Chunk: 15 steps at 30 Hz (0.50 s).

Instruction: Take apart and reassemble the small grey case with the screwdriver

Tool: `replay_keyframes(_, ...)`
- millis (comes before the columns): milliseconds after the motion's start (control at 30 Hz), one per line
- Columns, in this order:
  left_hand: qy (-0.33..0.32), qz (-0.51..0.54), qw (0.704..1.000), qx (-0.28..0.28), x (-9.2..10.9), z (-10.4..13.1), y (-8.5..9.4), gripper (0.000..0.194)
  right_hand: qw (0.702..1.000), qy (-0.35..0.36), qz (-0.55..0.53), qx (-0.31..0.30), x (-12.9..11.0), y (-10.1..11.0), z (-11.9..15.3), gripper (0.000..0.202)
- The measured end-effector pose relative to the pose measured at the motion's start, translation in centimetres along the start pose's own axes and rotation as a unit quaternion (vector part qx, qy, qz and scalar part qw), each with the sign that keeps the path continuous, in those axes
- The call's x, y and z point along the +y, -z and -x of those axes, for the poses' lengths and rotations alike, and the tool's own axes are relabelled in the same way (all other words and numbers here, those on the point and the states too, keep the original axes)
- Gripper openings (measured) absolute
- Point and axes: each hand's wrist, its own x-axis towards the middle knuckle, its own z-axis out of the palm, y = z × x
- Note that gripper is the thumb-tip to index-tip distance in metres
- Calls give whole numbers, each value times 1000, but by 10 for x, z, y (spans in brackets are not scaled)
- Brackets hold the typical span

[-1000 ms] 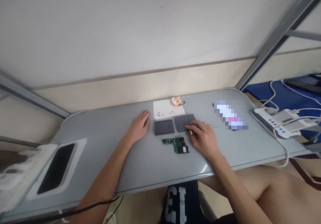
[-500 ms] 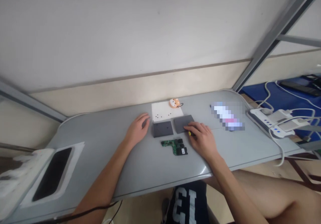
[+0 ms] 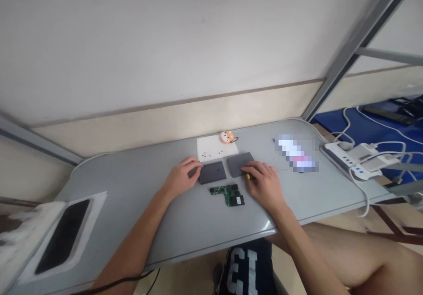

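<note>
My left hand has its fingertips and thumb closed on the upper left edge of a dark grey flat cover. My right hand is curled round a small screwdriver, of which only a yellow end and a bit of dark handle show. Its index finger rests at the lower right edge of a second dark grey cover. Between my hands, nearer me, lies a green circuit board with black connectors. Several tiny black screws are on a white sheet behind the covers.
An orange-and-white animal-faced case sits on the sheet's back corner. To the right are a lit phone, blurred out, and a white power strip with cables. A black phone lies at the left on white paper.
My left hand has moved right and closed on the left cover's edge. My right hand stays beside the right cover with the screwdriver. The view has shifted slightly.
</note>
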Motion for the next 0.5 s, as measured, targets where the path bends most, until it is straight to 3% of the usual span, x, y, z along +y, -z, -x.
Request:
replay_keyframes(233, 6, -7, 1000, 28, 0, 0, 2, 26, 1000, 4, -21, 10, -2, 5, -2, 35)
replay_keyframes(500, 5, -24, 999, -23, 8, 1, 14, 27, 990, 72, -112, -46, -16, 18, 11, 29)
